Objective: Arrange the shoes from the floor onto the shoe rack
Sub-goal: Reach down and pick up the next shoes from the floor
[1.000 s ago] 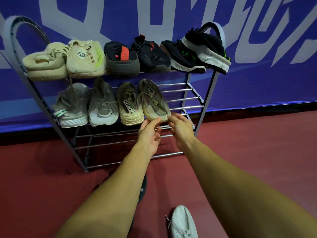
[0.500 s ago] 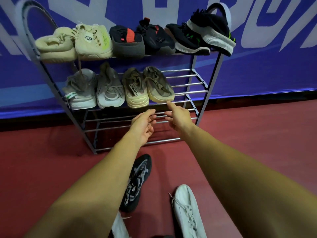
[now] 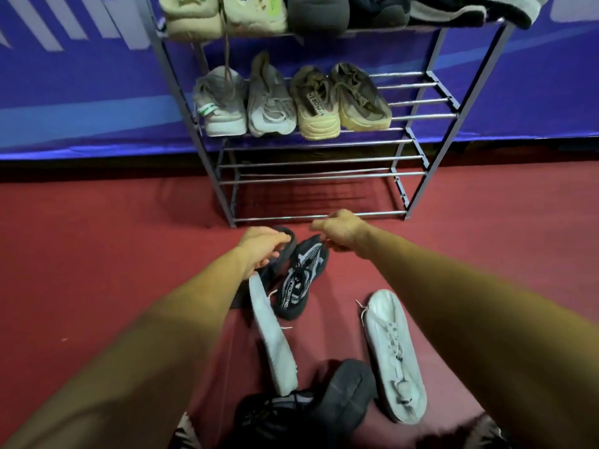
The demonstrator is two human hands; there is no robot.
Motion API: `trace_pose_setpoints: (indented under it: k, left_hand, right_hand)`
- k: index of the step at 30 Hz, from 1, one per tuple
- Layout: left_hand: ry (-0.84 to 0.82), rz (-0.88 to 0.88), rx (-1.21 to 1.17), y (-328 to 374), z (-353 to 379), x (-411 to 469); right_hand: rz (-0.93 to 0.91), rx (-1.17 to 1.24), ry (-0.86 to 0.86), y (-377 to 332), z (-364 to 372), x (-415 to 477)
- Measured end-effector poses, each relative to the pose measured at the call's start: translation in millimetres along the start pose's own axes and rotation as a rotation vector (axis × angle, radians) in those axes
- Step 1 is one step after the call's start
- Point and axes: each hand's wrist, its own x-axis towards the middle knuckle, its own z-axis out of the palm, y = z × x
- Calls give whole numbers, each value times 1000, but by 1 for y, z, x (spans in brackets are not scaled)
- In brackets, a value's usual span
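Note:
The grey metal shoe rack stands against the blue wall. Several shoes fill its top tier, and several beige and grey shoes sit on the left of the middle tier. On the red floor in front lie two black sneakers. My right hand pinches the far end of the black sneaker with white lettering. My left hand curls round the rim of the other black sneaker, which lies on its side and is partly hidden by my hand.
A white shoe lies on its side by my left forearm, and its mate lies upright to the right. Two dark shoes sit at the bottom edge. The rack's lowest rails and the middle tier's right end hold nothing.
Both hands have left the tan shoe on the middle tier and dropped to the floor, where they now hold the black sneakers. The view has tilted down.

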Motion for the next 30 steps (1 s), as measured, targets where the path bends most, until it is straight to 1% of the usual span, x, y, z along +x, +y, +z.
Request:
trace_pose_setpoints:
  k: [2, 5, 8, 14, 16, 19, 22, 26, 30]
  left_hand:
    - [16, -2, 101, -18, -8, 2]
    - [-4, -2, 246, -43, -18, 2]
    - [-28, -59, 354, -68, -23, 4]
    - [-5, -161, 567, -96, -18, 19]
    - [-18, -206, 536, -106, -18, 25]
    - [-51, -272, 435, -128, -21, 31]
    - [-93, -256, 393, -143, -17, 32]
    - [-87, -236, 326, -141, -15, 29]
    - [-51, -236, 233, -112, -17, 22]
  right_hand:
    - [25, -57, -54, 11, 27, -2]
    - [27, -167, -151, 28, 65, -4]
    - [15, -322, -218, 42, 96, -6]
    - [21, -552, -259, 72, 147, 0]
    - [31, -579, -296, 80, 160, 0]
    - [17, -709, -357, 91, 175, 4]
    - [-8, -774, -340, 92, 181, 5]
    - [-31, -719, -312, 79, 174, 2]
    - [-122, -707, -319, 57, 157, -1]
